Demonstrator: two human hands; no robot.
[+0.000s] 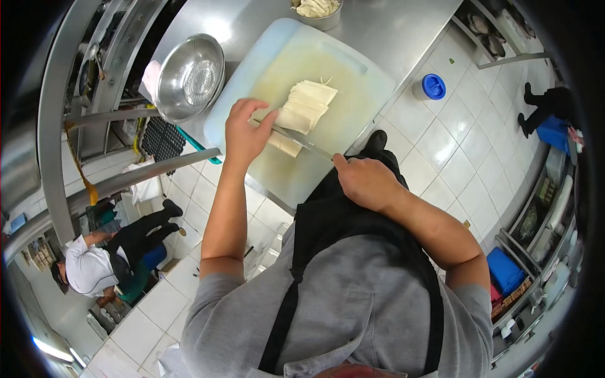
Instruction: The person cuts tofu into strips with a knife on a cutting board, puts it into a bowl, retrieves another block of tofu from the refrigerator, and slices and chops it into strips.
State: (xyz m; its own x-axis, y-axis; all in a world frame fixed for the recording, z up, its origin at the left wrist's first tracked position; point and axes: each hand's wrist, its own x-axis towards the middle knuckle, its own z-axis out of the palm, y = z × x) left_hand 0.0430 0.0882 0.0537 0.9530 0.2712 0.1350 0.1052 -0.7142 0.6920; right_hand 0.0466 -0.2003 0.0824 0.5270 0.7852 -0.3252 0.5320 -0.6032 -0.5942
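Note:
My right hand point(365, 181) is closed around the handle of a knife point(310, 146), whose blade slants up and left across the cutting board point(362, 104). Along the blade lie pale cream slices point(313, 101), overlapping in a stack on its far side. A smaller cream piece point(285, 144) sits on the near side. What food this is, I cannot tell for sure. My left hand point(247, 133) is at the left end of the slices, by the blade's tip, with thumb and fingers apart. Whether its thumb touches the slices is unclear.
A steel colander point(190, 79) stands left of the board on the steel table point(252, 14). Behind the board is a metal bowl point(324, 20) of pale strips. A blue-lidded container point(430, 87) is on the tiled floor. Other people point(94, 268) are at left and far right.

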